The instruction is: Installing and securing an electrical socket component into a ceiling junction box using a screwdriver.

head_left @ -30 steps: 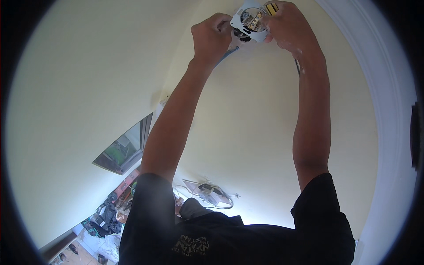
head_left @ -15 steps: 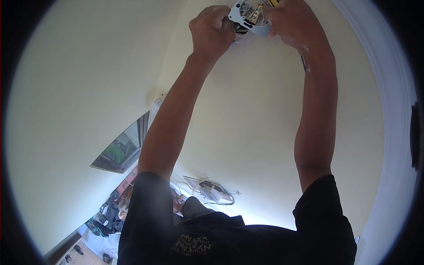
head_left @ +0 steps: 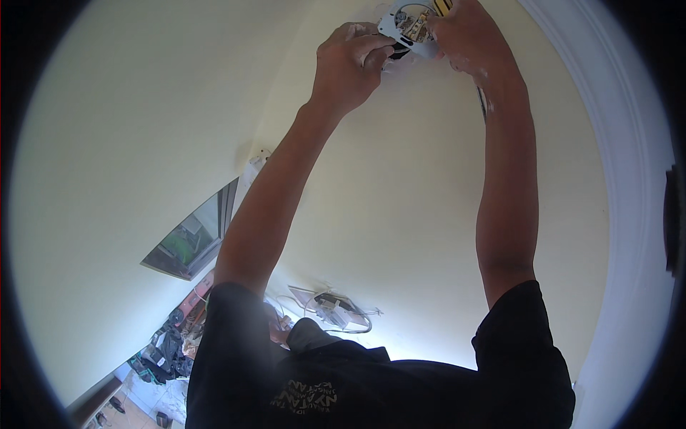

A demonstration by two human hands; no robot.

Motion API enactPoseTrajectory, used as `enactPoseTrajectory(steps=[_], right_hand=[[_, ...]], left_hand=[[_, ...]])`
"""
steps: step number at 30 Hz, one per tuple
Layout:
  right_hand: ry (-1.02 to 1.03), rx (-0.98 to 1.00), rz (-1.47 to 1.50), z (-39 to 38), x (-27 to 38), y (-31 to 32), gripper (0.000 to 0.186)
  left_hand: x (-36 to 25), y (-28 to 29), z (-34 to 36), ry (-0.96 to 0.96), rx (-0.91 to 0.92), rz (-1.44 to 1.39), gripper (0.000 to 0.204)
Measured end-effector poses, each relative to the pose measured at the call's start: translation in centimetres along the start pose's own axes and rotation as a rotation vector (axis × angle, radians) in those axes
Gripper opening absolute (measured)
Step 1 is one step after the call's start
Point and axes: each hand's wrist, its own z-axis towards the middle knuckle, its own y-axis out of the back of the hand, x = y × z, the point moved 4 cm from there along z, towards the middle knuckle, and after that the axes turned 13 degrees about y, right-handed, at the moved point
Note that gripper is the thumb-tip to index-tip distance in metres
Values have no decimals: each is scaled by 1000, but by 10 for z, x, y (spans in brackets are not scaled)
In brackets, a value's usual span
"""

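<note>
High in front of me, against a cream surface, is a pale, round-holed mounting plate (head_left: 421, 48) with metal parts (head_left: 414, 24) inside its opening. My left hand (head_left: 351, 61) is closed at the plate's left edge, thumb and fingers pinching there, with a dark piece (head_left: 400, 51) just under the rim. My right hand (head_left: 471, 36) curls at the plate's right side, its fingertips by the metal parts. A yellow-and-black tool (head_left: 443, 7) shows above those fingers, mostly hidden and cut off by the frame's top. Whitish dust marks both hands.
A wall opening with hanging wires and a box (head_left: 336, 309) lies low behind my shoulder. Left of my arm is a framed window (head_left: 193, 236). Bags and gear (head_left: 168, 350) lie on the floor at lower left. White moulding (head_left: 600, 107) curves down the right side.
My left hand has shifted right, and its thumb and fingers have changed position at the plate's edge. The plate sits slightly farther right in view. My right hand stays beside it.
</note>
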Motion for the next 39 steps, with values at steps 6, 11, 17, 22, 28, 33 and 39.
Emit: enactPoseTrajectory(steps=[6,11,17,22,28,33,39], right_hand=[[108,-74,-110,4,-2,-1,42],[144,-202,-157,14,-17,-6,35],[131,-242,27,4,-10,-14,30],[34,-205,69,-1,-1,-27,31],[128,-380,-55,12,-10,-25,38],[86,-21,105,17,-6,-13,38],[105,-91,75,20,-6,-15,36]], left_hand=[[-5,-6,-7,-84,-29,51,11],[-13,-23,-16,47,-149,127,6],[-18,-34,-24,251,-272,51,6],[-24,-41,-33,507,-284,-144,9],[-15,-35,-25,503,-198,-155,8],[-5,-22,-1,273,24,-235,9],[13,-21,11,324,286,-143,15]])
